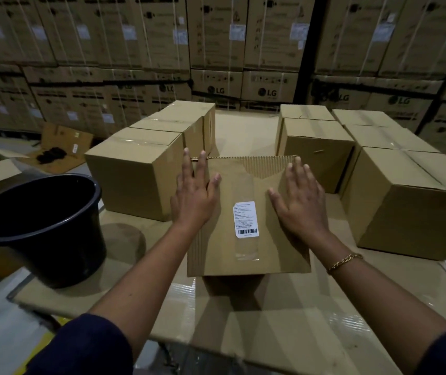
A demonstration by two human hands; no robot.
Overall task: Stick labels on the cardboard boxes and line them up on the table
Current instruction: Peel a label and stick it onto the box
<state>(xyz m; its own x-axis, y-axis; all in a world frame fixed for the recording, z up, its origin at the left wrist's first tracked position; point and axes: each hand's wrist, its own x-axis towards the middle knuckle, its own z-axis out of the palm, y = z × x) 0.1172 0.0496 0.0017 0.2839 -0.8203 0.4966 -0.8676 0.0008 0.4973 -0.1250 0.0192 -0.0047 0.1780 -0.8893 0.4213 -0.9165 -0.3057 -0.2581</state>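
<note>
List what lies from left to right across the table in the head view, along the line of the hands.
Black bucket → near box of the left row → left hand → label on the middle box → right hand → big box on the right.

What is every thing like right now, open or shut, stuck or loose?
Middle box: labelled, top paper torn.
Label: stuck flat on it.
Left hand: open, touching the box.
Right hand: open, flat on the box.
Left row of boxes: taped shut.
Right boxes: shut.
Bucket: upright, no lid.
</note>
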